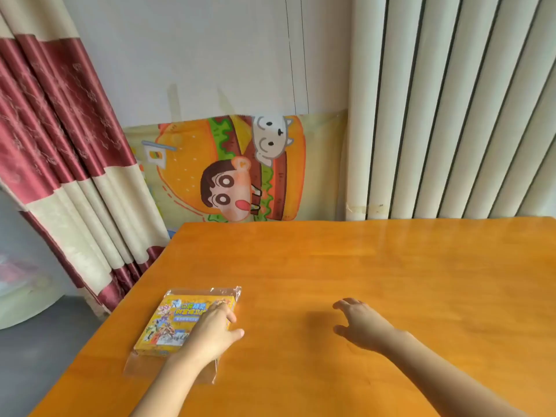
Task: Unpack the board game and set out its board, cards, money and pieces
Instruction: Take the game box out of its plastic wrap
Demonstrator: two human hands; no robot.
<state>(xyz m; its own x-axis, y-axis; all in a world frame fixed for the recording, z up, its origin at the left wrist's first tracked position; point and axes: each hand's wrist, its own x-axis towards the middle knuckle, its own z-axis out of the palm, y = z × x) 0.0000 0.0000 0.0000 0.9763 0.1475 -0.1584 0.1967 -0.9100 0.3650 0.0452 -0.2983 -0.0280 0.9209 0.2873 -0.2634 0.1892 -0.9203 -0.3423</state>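
A yellow board game box (171, 323) with colourful cartoon print lies flat near the left edge of the orange wooden table (376, 266), still inside a clear plastic bag (135, 367) whose loose end sticks out toward me. My left hand (212, 331) rests on the box's right side, fingers laid over the top and thumb off to the right on the table. My right hand (359, 322) hovers over the bare table to the right of the box, fingers spread and empty.
The table's left edge runs close beside the box, with grey floor (45, 341) below. A red and cream curtain (60, 164) hangs at left. A cartoon poster (234, 170) and white vertical blinds (451, 109) stand behind the table's far edge.
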